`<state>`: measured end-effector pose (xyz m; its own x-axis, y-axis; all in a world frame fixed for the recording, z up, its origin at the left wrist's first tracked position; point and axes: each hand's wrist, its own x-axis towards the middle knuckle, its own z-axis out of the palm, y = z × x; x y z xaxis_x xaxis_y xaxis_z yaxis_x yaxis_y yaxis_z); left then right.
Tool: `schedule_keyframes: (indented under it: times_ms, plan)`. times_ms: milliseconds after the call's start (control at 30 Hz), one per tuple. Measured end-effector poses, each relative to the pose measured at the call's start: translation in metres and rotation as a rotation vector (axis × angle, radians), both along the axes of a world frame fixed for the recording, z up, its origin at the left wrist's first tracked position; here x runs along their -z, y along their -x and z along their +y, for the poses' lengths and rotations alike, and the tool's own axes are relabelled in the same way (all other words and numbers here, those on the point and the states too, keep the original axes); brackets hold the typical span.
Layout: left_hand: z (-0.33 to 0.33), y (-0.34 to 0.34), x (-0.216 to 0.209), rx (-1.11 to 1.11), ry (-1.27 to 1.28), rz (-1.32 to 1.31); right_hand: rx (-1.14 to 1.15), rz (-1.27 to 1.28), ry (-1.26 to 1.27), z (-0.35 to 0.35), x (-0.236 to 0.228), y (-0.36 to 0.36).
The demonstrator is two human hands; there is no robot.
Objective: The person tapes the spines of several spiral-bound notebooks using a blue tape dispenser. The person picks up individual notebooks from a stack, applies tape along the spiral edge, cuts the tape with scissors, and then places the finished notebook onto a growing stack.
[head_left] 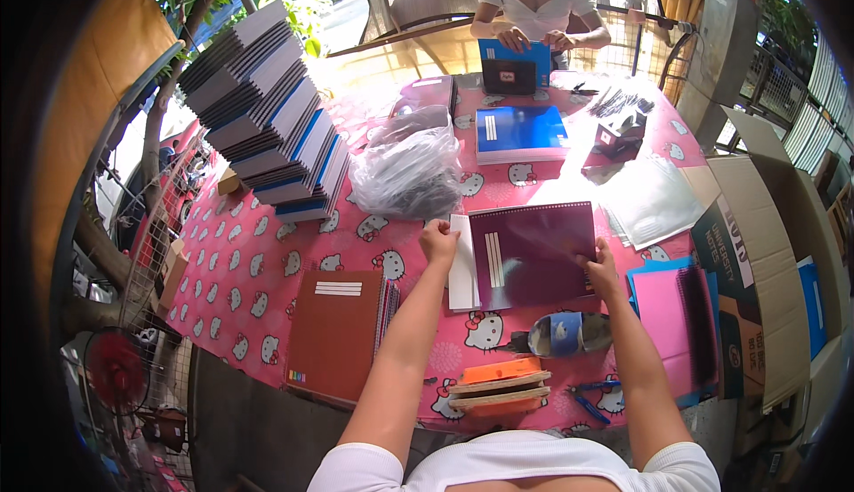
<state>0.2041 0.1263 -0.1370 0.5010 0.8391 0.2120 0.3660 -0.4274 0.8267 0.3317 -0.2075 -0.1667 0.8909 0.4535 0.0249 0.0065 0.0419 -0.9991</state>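
A dark purple notebook cover [543, 256], with a row of holes along its far edge, lies over a block of white pages [463, 270] that sticks out on its left. My left hand [439, 241] is closed on the left edge of the pages. At the cover's right edge, my right hand [602, 270] pinches it between thumb and fingers. Just nearer to me lies a clear roll with a blue label [567, 334], beside my right forearm. Closer still are an orange-topped stack of blocks [500, 385] and blue-handled pliers [592, 403].
Brown notebooks [338, 332] lie left, behind them a tall leaning notebook stack [276, 118] and a plastic bag [405, 167]. Blue notebooks [520, 132] lie ahead; clear sleeves [654, 203], pink covers [663, 323] and an open carton [756, 261] are right. Across the table, a person handles a blue notebook [525, 54].
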Motion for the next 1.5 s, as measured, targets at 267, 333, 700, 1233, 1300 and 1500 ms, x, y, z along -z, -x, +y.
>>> schedule_keyframes:
  times_ms: [267,333,700,1233,1300,1500]
  plan:
    - [-0.008,0.001,0.002,-0.014,-0.113,-0.179,-0.044,0.022,-0.092,0.000,-0.003,-0.006]
    - [-0.004,0.001,0.008,-0.008,0.107,-0.151,-0.023,0.034,-0.088,-0.001,0.001,-0.006]
    - [0.003,0.016,-0.012,0.243,1.020,-0.439,0.018,0.069,-0.112,0.021,0.001,0.000]
    - [-0.014,-0.021,0.010,0.026,0.618,0.299,0.123,-0.026,0.412,0.007,-0.006,-0.021]
    - [0.020,0.001,0.022,-0.010,0.751,0.201,0.102,-0.122,0.496,0.036,-0.021,0.000]
    - [-0.009,-0.011,-0.004,0.090,0.920,0.107,0.149,0.046,0.373,0.020,-0.025,-0.001]
